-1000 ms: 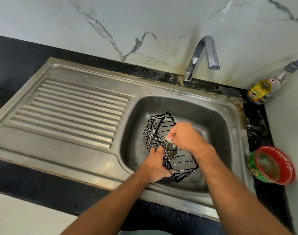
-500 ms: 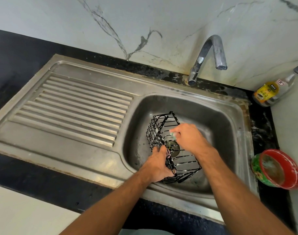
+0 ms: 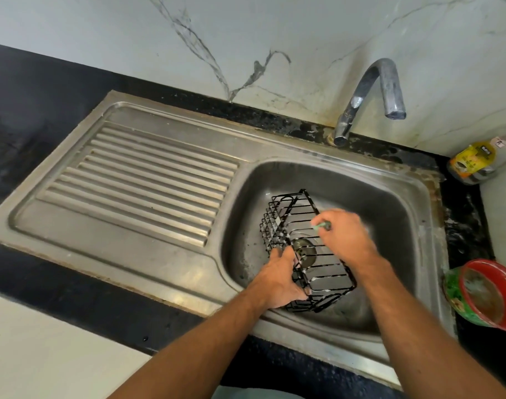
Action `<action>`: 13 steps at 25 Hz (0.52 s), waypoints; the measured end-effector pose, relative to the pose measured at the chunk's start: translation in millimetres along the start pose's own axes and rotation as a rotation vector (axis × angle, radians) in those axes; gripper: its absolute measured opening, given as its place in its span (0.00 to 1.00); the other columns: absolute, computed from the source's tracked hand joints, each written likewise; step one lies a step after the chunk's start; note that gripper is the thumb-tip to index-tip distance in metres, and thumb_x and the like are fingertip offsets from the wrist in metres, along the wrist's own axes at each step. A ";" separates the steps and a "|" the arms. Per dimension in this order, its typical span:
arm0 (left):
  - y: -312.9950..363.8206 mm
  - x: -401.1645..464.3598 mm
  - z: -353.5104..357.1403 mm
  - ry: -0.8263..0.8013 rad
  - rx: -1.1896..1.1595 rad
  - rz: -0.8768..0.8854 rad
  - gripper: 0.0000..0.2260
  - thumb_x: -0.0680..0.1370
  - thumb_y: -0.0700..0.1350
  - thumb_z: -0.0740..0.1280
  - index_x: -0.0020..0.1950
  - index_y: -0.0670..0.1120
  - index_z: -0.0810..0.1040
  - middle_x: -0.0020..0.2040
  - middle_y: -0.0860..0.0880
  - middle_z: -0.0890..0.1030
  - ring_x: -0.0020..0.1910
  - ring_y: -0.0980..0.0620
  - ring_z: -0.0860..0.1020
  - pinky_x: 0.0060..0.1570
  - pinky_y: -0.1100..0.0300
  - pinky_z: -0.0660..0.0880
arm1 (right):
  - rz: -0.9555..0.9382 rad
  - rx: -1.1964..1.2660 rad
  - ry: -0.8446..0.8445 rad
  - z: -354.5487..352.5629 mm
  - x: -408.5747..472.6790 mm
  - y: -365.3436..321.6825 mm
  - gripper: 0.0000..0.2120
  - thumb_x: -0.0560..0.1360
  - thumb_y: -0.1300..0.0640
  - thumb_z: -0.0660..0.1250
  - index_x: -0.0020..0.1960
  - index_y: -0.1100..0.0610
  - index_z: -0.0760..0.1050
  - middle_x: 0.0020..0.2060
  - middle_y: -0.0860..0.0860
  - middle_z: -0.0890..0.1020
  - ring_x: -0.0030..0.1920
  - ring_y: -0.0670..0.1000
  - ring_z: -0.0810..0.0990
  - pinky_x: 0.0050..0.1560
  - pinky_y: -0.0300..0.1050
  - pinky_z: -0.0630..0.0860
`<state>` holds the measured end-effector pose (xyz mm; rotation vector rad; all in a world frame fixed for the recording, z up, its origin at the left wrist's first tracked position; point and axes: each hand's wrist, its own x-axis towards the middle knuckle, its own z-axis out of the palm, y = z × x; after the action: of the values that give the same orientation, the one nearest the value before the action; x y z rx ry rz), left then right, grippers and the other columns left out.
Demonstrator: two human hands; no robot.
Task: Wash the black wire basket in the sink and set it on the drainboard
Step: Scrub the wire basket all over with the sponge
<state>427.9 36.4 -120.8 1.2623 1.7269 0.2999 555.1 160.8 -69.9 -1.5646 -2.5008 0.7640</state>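
Note:
The black wire basket point(image 3: 286, 214) lies tilted on its side in the steel sink point(image 3: 395, 203), over the drain, with white suds on its wires. My left hand point(image 3: 277, 279) grips the basket's near left edge. My right hand point(image 3: 346, 236) holds a small green scrubber point(image 3: 322, 225) and presses it against the basket's upper wires. The ribbed drainboard point(image 3: 148, 180) lies to the left of the bowl with nothing on it.
A curved steel tap point(image 3: 369, 90) stands behind the sink, with no water running. A yellow-labelled bottle point(image 3: 476, 162) leans in the right corner. A red-rimmed green tub point(image 3: 485, 295) sits on the black counter right of the sink.
My right hand has slid the scrubber up and to the right along the basket wires. My left hand keeps its grip, and the basket stays in place.

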 end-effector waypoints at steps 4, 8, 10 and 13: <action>-0.3 -0.1 -1.0 0.001 0.008 -0.022 0.36 0.71 0.47 0.80 0.71 0.48 0.61 0.73 0.40 0.62 0.67 0.39 0.73 0.69 0.48 0.72 | -0.102 0.082 0.147 17.0 4.2 -21.1 0.11 0.80 0.59 0.68 0.60 0.53 0.82 0.56 0.50 0.82 0.51 0.47 0.78 0.61 0.44 0.75; -0.7 0.8 -0.3 -0.001 0.016 -0.015 0.37 0.71 0.47 0.79 0.72 0.48 0.60 0.73 0.41 0.63 0.67 0.39 0.73 0.69 0.49 0.72 | -0.170 -0.005 0.050 29.7 18.1 -23.6 0.11 0.80 0.61 0.64 0.58 0.52 0.84 0.56 0.49 0.84 0.57 0.49 0.81 0.64 0.46 0.75; -0.5 0.8 0.1 0.006 -0.011 -0.011 0.34 0.71 0.47 0.79 0.70 0.48 0.62 0.70 0.43 0.65 0.66 0.41 0.74 0.68 0.51 0.73 | -0.060 -0.005 0.094 24.4 19.4 -11.7 0.10 0.80 0.61 0.64 0.55 0.53 0.84 0.55 0.50 0.85 0.53 0.50 0.82 0.63 0.47 0.76; -0.2 2.4 0.3 0.001 -0.015 -0.008 0.36 0.71 0.47 0.79 0.72 0.48 0.61 0.73 0.42 0.63 0.68 0.40 0.73 0.71 0.50 0.71 | 0.013 0.036 0.116 24.7 19.4 -15.9 0.11 0.80 0.60 0.64 0.56 0.51 0.84 0.55 0.50 0.85 0.52 0.50 0.82 0.62 0.47 0.77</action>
<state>428.0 38.2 -122.4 1.2447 1.7273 0.3090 524.8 163.1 -87.5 -1.5679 -2.3847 0.6943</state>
